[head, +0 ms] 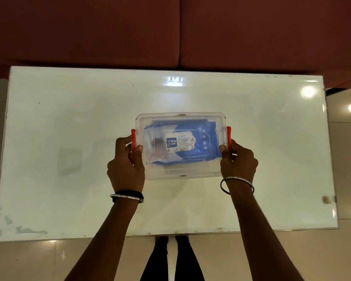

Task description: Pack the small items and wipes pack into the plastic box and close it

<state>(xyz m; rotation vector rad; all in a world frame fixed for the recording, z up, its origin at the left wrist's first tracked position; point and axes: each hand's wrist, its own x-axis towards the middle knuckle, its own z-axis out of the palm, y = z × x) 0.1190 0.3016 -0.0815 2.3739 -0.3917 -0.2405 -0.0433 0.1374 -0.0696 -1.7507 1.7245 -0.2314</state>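
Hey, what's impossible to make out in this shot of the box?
- Small items: head view, blurred behind the cloudy lid and the wipes pack on top.
- Red latches: left hand and right hand cover them, so locked or not is unclear.
- Fine print on the pack: too small.

Home living room: red sofa (170, 31), glass table (69, 118), tiled floor (344, 159).
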